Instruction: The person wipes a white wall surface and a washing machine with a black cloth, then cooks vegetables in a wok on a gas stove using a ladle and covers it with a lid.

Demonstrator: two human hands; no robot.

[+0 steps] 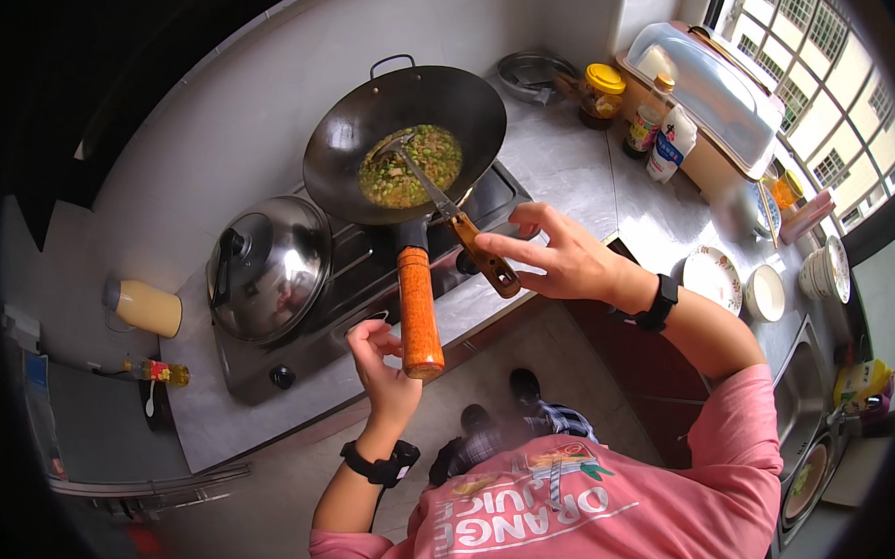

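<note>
A dark wok (332, 150) stands on the right burner of a gas stove, holding chopped green vegetables in broth (414, 181). Its orange wooden handle (421, 317) points towards me. My left hand (382, 363) is beside and partly behind the handle's end, fingers curled; whether it grips the handle is unclear. A metal spatula with a brown wooden handle (484, 256) rests in the wok, its blade in the food. At the spatula handle is my right hand (565, 257), fingers spread and slightly bent, one fingertip at or very near the wood, not wrapped around it.
A domed steel lid (270, 267) covers the stove's left side. An oil bottle (159, 371) and a cream-coloured jug (149, 308) lie further left. Right of the wok are a yellow-lidded jar (602, 93), a sauce bottle (645, 121), a white packet (670, 144), bowls (764, 294) and a sink (795, 385).
</note>
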